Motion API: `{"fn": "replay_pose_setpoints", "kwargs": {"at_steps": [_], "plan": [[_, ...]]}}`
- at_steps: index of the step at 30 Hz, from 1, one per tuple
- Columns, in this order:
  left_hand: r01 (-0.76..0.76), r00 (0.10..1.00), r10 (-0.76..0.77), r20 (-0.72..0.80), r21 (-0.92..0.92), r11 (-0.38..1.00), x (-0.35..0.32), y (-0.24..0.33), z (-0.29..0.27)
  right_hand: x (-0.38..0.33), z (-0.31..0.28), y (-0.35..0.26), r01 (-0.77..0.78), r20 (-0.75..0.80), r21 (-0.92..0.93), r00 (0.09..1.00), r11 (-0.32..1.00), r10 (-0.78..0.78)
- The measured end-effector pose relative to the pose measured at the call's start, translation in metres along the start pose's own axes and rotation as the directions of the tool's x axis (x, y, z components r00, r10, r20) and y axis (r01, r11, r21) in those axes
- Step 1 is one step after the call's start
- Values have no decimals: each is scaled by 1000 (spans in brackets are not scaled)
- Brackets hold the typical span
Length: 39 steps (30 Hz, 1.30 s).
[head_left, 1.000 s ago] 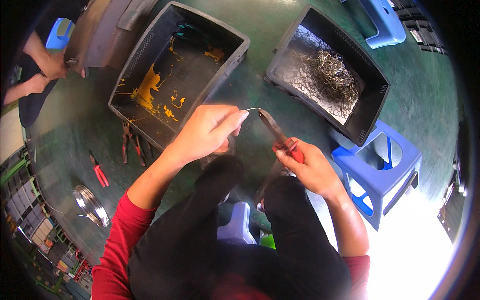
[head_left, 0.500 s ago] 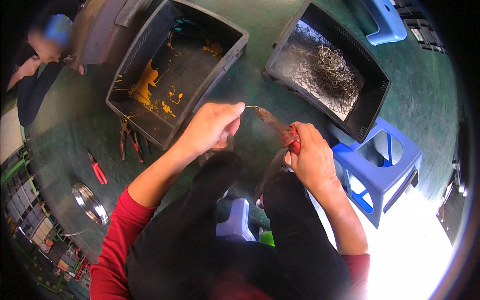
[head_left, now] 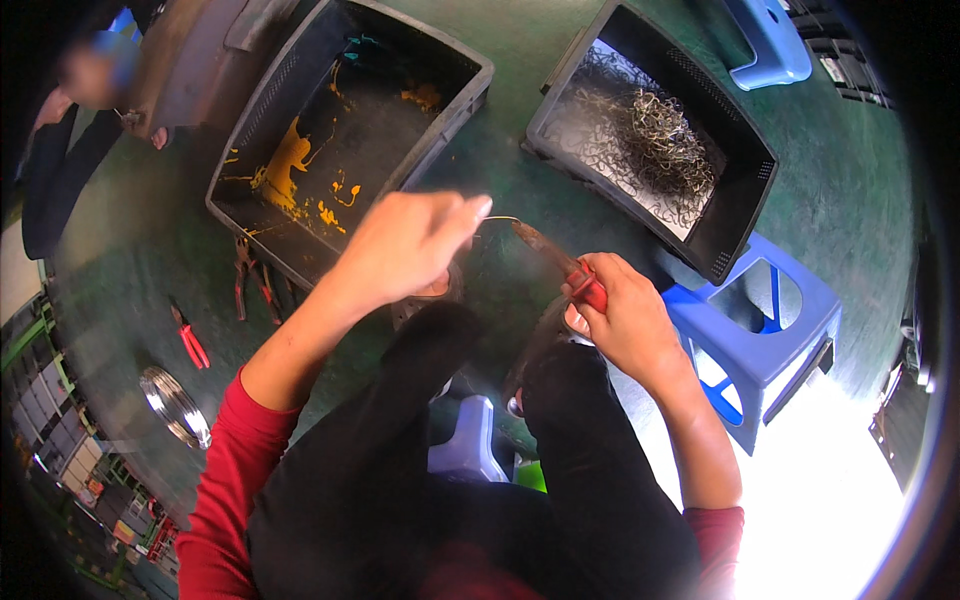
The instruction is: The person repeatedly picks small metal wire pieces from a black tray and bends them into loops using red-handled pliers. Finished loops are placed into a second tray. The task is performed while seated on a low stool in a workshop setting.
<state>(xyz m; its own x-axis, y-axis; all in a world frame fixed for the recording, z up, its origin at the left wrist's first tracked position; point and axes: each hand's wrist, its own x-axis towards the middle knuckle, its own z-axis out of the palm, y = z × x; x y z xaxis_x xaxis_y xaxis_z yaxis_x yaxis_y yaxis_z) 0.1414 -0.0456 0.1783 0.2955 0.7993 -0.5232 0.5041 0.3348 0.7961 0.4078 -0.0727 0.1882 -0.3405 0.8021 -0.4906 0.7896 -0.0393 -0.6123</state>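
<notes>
A thin wire (head_left: 501,217) is up in the air in front of the person, over the space between the knees. It is short and bends a little. The left hand (head_left: 405,245) has one end of it, and its thumb and finger are pinched together on the wire. The other end is at the tip of the long pliers (head_left: 548,252). I cannot tell if the tip bites the wire. The right hand (head_left: 632,322) has its fingers wrapped around the red handles, and the pliers lean up and to the left.

Past the left hand is a black box (head_left: 484,78) with yellow and blue-green paint marks inside. Past the right hand is a second black box (head_left: 705,95). A messy pile of bent wire bits (head_left: 672,140) is in it, on a white bottom.

A blue stool (head_left: 812,315) is near the right hand, just beside the second box. Another blue stool (head_left: 768,50) is far up on the right. A light blue thing (head_left: 465,440) shows between the person's legs, with a bit of bright green (head_left: 531,475) beside it.

On the green floor (head_left: 855,190), to the left, are some dark tools (head_left: 243,275) next to the first box, then small red pliers (head_left: 190,343), then a shiny ring of wire (head_left: 174,407). Another person (head_left: 60,185) is at the top left.
</notes>
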Motion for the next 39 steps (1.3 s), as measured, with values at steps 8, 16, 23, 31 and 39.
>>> {"fn": "replay_pose_setpoints", "kwargs": {"at_steps": [8,16,23,31,39], "plan": [[-74,997,75,21,-51,996,5,6,-1,4,-9,-6,16,97,77,995,997,-23],[100,986,-16,166,-510,854,8,-4,0,2,-18,-9,-304,454,342,882,889,127],[159,973,-29,228,-577,801,7,-5,2,2,-17,-10,-307,468,352,876,884,117],[175,968,-32,250,-575,799,7,-6,3,1,-18,-13,-311,471,353,874,882,120],[196,957,-39,288,-538,820,6,0,2,-1,-14,-10,-333,464,359,874,872,143]]}}
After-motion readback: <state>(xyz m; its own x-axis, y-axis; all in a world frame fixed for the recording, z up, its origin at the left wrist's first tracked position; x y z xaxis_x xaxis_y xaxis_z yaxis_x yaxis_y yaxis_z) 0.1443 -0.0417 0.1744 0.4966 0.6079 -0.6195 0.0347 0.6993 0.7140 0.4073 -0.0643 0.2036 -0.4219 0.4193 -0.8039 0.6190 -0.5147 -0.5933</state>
